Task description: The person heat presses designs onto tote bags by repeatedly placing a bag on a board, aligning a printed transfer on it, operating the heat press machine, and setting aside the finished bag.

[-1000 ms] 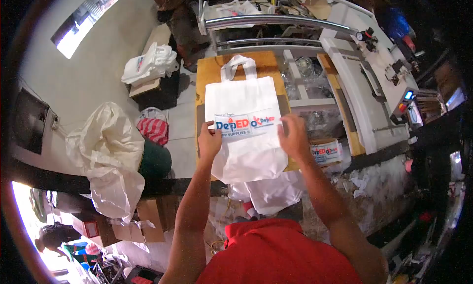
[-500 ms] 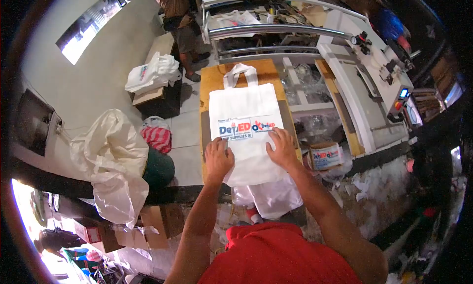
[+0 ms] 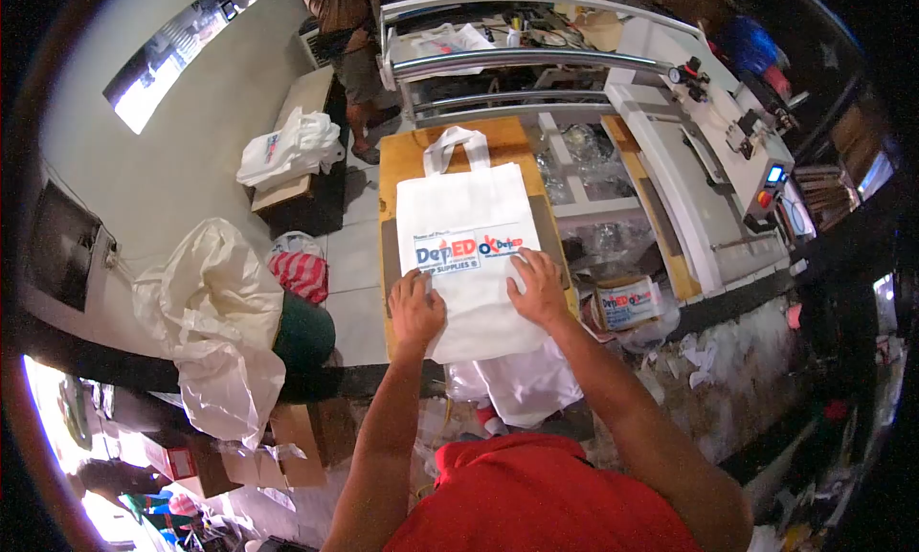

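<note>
A white cloth bag (image 3: 464, 202) lies flat on a wooden board (image 3: 402, 150), its handle loop pointing away from me. Across its middle is a printed sheet (image 3: 448, 253) with red and blue lettering. My left hand (image 3: 417, 308) rests palm down on the bag's left side, just below the print, fingers spread. My right hand (image 3: 538, 289) lies on the right side, fingers apart, its fingertips at the print's lower right edge. Neither hand is gripping anything. More white cloth (image 3: 531, 384) hangs below the near edge of the board.
A press machine (image 3: 684, 159) with metal bars (image 3: 536, 59) stands right and behind. Printed sheets (image 3: 627, 303) sit in a box at the right. Stacked white bags (image 3: 292, 150) lie on a bench at the left, near a standing person (image 3: 349, 64). A sack (image 3: 225, 293) drapes over a green bin (image 3: 304, 332).
Both hands have moved from the sides of the print down to the bag below it and now lie flat. The person at the back shows more fully as the camera view has shifted.
</note>
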A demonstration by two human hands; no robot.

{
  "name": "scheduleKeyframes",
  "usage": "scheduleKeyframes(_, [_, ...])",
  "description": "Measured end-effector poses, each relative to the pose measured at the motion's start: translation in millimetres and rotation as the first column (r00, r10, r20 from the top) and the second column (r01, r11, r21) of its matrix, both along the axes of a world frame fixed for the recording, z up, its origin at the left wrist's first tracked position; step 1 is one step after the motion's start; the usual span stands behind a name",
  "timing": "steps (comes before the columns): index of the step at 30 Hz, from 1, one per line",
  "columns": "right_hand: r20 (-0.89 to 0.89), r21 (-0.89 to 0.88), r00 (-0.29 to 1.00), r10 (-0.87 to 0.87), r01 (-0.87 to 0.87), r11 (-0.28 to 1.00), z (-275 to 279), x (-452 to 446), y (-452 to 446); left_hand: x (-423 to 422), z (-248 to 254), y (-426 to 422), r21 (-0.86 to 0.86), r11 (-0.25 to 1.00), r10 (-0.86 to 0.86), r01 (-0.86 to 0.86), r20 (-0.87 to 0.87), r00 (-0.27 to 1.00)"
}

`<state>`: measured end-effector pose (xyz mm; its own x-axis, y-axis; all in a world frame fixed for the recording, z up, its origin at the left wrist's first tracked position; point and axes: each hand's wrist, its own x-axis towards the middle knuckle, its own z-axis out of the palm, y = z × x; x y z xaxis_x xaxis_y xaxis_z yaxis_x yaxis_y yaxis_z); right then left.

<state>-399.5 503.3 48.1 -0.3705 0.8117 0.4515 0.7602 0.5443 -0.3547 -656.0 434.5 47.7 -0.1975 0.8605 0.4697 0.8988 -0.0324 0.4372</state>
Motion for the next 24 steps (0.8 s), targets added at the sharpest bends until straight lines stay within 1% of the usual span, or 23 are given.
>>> scheduleKeyframes(5, [-0.008, -0.001, 1.000, -0.001, 0.001, 1.000, -0.6, -0.9, -1.1, 0.2, 3.4, -2.5, -0.001, 1.000, 0.004, -0.004, -0.003, 1.000])
scheduleKeyframes(7, [-0.011, 0.006, 1.000, -0.005, 0.005, 1.000, -0.3, -1.6, -0.9, 1.7, 9.0, -4.2, 0.018, 1.000, -0.020, 0.020, 0.019, 1.000])
scheduleKeyframes(11, [-0.019, 0.010, 1.000, 0.002, -0.002, 1.000, -2.4, -1.8, 0.1, 0.7, 6.5, -3.5, 0.021, 1.000, -0.018, 0.017, 0.018, 1.000])
scheduleKeyframes(13, [-0.015, -0.028, 1.000, -0.001, 0.001, 1.000, 1.7, -1.3, -0.8, 0.7, 6.3, -2.0, 0.006, 1.000, -0.012, 0.012, 0.015, 1.000])
scheduleKeyframes(23, [-0.015, -0.029, 1.000, -0.013, 0.013, 0.999, 3.7, -1.5, -0.6, -3.2, 2.5, -2.1, 0.027, 0.999, -0.030, 0.030, 0.009, 1.000])
scheduleKeyframes(24, [-0.055, -0.027, 0.998, -0.020, 0.019, 0.999, 4.6, -1.7, -0.5, -6.3, -2.7, -1.0, 0.061, 0.998, -0.032, 0.029, 0.063, 0.998])
